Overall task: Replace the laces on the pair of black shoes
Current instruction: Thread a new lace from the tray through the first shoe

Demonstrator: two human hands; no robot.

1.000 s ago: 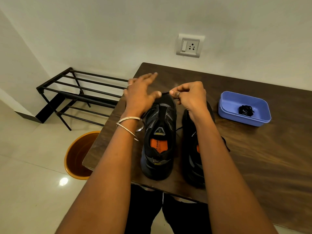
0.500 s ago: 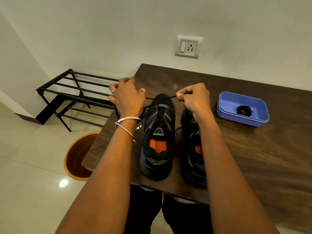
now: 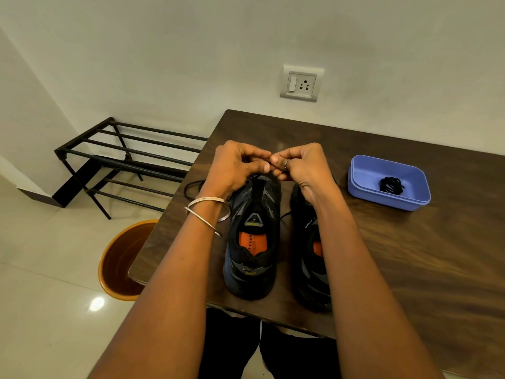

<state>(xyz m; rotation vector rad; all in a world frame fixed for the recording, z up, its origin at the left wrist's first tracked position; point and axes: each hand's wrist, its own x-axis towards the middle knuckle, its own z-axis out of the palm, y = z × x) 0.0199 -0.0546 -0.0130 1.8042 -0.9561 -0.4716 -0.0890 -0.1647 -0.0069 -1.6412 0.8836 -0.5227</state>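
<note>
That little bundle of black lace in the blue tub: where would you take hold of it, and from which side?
Pinch the coiled lace around its bunched middle, coming straight down from above. It lies loose on the floor of the blue tub, whose raised walls block any sideways approach, and the open top leaves it clear.

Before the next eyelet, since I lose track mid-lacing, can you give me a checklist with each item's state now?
1. Left hand and right hand meet at the left shoe's toe: ok.
2. Lace pinched: cannot tell, fingers hide it.
3. Slack lace loop on the table, not snagged: ok.
4. Right shoe upright: ok.
5. Spare lace in the blue tray: ok.
</note>
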